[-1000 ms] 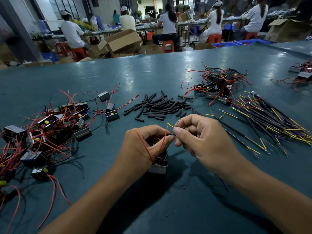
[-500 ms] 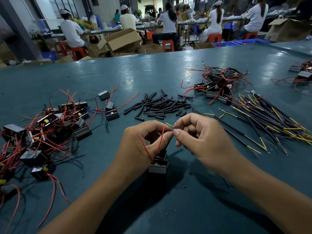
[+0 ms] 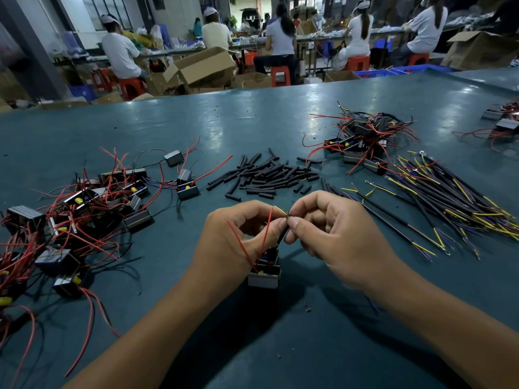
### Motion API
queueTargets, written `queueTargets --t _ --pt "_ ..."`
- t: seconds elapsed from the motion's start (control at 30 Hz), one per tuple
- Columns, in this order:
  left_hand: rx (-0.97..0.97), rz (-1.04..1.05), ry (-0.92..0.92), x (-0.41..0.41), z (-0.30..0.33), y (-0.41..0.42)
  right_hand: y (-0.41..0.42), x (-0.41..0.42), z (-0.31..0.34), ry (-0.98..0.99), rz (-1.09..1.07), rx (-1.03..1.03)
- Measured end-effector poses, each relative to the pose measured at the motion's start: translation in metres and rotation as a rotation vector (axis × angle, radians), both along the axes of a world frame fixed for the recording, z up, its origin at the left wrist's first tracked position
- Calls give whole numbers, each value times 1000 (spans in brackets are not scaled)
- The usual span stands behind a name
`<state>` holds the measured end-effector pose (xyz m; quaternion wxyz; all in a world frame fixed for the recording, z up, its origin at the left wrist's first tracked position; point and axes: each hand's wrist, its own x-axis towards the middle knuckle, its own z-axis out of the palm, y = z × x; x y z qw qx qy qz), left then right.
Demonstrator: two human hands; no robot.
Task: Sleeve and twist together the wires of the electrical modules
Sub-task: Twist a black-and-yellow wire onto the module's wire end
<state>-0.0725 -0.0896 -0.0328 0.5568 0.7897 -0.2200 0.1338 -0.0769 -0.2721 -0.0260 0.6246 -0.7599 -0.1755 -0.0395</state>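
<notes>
A small black electrical module [image 3: 264, 277] hangs or rests just below my hands, its red wires [image 3: 241, 244] looping up over my left hand. My left hand [image 3: 233, 245] pinches the module's wire near its tip. Facing it, my right hand [image 3: 334, 234] pinches a thin yellow wire end [image 3: 280, 210] where the two wire tips meet between my thumbs and forefingers. A blue wire [image 3: 372, 304] trails out under my right wrist.
The teal table [image 3: 252, 122] holds a pile of modules with red wires [image 3: 78, 209] at left, loose black sleeve tubes [image 3: 269, 175] in the middle, another module pile [image 3: 362, 138] at back right and sleeved yellow-tipped cables [image 3: 449, 203] at right. Seated people work behind the table.
Both hands stay nearly in place; the fingertips shift slightly against each other at the joined wire tips, and the yellow wire end now shows a little more between them.
</notes>
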Motion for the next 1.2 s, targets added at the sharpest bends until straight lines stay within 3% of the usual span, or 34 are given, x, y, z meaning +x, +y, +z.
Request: queueTargets --t 0.47,0.63,0.97,1.1,1.2 --pt "-77 -78 181 -4 7 2 3 -4 2 -194 -103 -188" --pt "62 44 -58 -9 19 4 3 -5 3 -253 -86 -233" --pt "331 128 -334 -10 31 1 2 -5 4 -340 -56 -291" --pt "366 143 -316 -13 33 -1 3 -6 5 -361 -52 -297" --pt "289 161 -164 -15 34 -3 5 -6 5 -380 -63 -315"
